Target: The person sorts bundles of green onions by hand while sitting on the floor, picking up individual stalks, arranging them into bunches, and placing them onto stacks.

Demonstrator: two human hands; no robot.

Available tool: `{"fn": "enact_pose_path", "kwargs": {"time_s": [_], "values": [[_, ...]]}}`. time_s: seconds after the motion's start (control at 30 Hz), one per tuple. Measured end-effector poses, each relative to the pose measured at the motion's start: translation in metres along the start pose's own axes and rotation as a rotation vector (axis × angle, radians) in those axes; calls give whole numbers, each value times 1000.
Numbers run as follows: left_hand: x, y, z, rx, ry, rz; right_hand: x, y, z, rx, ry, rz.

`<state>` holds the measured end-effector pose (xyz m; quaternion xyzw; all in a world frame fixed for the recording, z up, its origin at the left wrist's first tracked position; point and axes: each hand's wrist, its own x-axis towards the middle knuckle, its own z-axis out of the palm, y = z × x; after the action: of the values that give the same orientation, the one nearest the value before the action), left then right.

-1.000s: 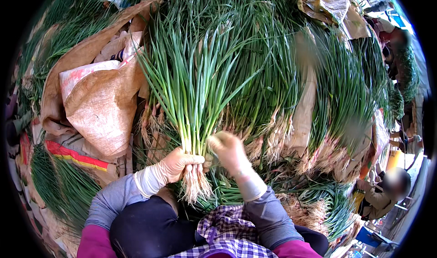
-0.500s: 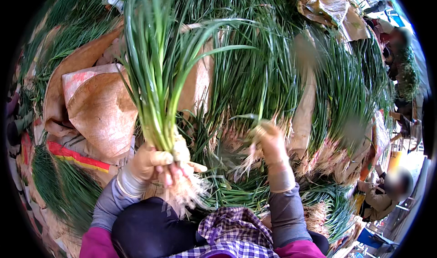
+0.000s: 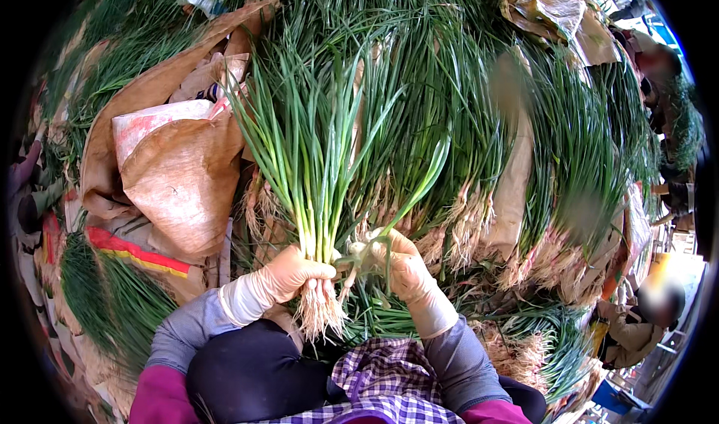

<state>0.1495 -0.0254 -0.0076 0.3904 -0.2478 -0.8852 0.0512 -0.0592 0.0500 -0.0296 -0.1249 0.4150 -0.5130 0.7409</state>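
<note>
Ana: Bunch of long green spring onions with white stems and pale hairy roots (image 3: 318,199), that is what the left hand (image 3: 288,274) has. Its grip is closed tight round the white stems just above the roots, and the roots hang below the fist over the dark lap

Ben: And the leaves?

Ana: They fan upward and outward from the fist, upright in front of the person, standing against the big heap of green onion bundles (image 3: 479,124) that fills the upper and right part of the view

Ben: What about the right hand (image 3: 401,263)?

Ana: Just beside the left, almost touching the bunch. Its grip is curled round a single green onion stalk (image 3: 419,188), which rises to the upper right from the fingers. Both hands wear thin pale gloves, with grey sleeves and magenta cuffs lower down

Ben: What lies on the left?

Ana: A crumpled brown paper sack (image 3: 183,177), with a whitish and pink woven bag (image 3: 153,121) tucked behind it, and a red and yellow striped strip (image 3: 135,250) under its lower edge. More loose green onion leaves (image 3: 112,304) lie at the lower left

Ben: And nearest the camera?

Ana: A purple and white checked cloth (image 3: 382,383) across the lap, between the two forearms. At the far right edge a blurred person sits low, too small to tell more
</note>
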Motion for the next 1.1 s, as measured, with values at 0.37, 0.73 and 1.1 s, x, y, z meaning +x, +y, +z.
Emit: {"fn": "enact_pose_path", "kwargs": {"time_s": [0.37, 0.73, 1.1], "values": [[-16, 14, 0, -72, 347, 292, 13, 2, -30, -234, 404, -13], [9, -4, 11, -126, 22, -77, 10, 15, 20, -1042, 443, -383], [16, -10, 10, -409, -68, -13, 22, 10, 30, -1246, 343, -470]]}}
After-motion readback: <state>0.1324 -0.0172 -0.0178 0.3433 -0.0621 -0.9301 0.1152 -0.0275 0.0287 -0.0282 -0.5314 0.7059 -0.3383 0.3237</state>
